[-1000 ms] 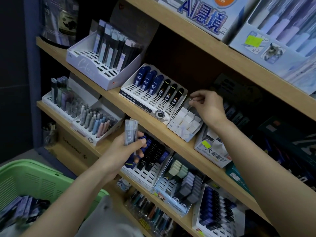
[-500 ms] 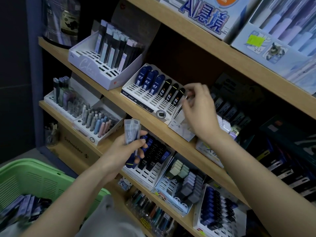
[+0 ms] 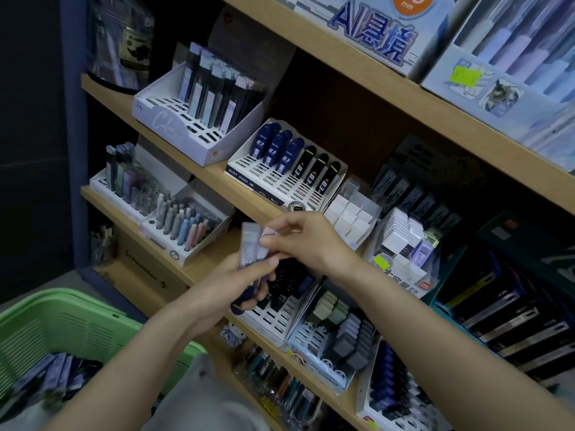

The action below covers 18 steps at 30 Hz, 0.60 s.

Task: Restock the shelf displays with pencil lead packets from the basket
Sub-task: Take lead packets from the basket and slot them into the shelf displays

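Held lead packets point(image 3: 250, 245) before the shelf point(image 3: 193, 272) in left grip point(image 3: 225, 286), curled round their lower ends; pinched top of one with right grip point(image 3: 300, 241); judged next move to need clean separation and a matching slot.

Basket point(image 3: 53, 306) is set lower left, before the shelves, with lead packets point(image 3: 53, 374) in it. On the middle shelf point(image 3: 214, 178), three trays are lined up: slotted tray point(image 3: 161, 119) left, lead tray point(image 3: 249, 178) centre, stepped tray point(image 3: 351, 216) right. Held packets point(image 3: 250, 244) are kept between left hand point(image 3: 230, 281) and right hand point(image 3: 308, 241), before the lower shelf point(image 3: 193, 269).
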Motion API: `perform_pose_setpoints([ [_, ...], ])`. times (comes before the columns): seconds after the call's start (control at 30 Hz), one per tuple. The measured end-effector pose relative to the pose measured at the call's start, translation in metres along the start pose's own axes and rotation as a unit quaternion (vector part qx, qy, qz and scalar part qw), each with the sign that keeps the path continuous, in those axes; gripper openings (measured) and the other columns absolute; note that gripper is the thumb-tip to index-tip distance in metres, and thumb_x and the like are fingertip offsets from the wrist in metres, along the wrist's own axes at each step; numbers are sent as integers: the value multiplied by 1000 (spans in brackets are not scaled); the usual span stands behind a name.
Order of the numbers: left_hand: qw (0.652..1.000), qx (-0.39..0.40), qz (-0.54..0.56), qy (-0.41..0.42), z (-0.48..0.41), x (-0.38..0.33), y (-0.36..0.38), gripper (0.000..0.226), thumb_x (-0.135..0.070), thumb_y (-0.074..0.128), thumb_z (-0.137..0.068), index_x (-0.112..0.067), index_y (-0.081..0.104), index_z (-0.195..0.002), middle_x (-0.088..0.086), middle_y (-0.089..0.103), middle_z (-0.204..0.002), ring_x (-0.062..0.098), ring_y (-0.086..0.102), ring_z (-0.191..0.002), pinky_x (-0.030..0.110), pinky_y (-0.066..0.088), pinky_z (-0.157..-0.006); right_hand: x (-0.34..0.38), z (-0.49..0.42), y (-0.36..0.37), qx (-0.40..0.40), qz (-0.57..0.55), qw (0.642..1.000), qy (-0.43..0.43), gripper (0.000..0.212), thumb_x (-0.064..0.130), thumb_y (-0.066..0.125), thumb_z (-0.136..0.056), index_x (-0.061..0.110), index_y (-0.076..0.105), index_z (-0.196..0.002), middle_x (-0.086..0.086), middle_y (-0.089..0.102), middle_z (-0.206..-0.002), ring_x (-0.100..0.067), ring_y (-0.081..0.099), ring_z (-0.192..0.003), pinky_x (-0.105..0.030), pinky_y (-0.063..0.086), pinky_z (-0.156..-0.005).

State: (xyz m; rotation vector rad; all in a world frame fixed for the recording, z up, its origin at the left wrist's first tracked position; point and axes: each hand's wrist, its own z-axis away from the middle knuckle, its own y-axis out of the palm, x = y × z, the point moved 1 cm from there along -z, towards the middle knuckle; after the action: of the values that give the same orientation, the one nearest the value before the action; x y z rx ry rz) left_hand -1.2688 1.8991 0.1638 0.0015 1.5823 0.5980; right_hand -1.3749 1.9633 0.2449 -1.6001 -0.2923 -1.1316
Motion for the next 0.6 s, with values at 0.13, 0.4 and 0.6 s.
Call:
perform_pose_setpoints([
  [0.13,999,-25,20,8,0,-1,-2,42,-37,56,-85,-5,52,-111,2,56,-72,12,42,-53,17,33,-40,4,6,-13,-32,-78,996,31,7,8,66,-86,5,64,-92,-10,70,-84,-13,67,-71,-15,53,-62],
  [0.4,997,-78,14,23,-3,0,-4,25,-24,49,-96,-5,57,-108,3,52,-72,9,44,-48,18,30,-37,15,20,-62,-203,-79,976,-29,4,11,60,-90,12,59,-94,-13,68,-92,-14,67,-72,-16,55,-63],
  [0.6,996,-88,6,20,-2,1,-2,23,-24,50,-95,-7,58,-107,1,53,-68,9,44,-48,18,29,-38,11,17,-100,-412,39,900,-136,9,18,63,-91,13,64,-99,6,67,-86,-8,69,-76,-26,58,-73],
])
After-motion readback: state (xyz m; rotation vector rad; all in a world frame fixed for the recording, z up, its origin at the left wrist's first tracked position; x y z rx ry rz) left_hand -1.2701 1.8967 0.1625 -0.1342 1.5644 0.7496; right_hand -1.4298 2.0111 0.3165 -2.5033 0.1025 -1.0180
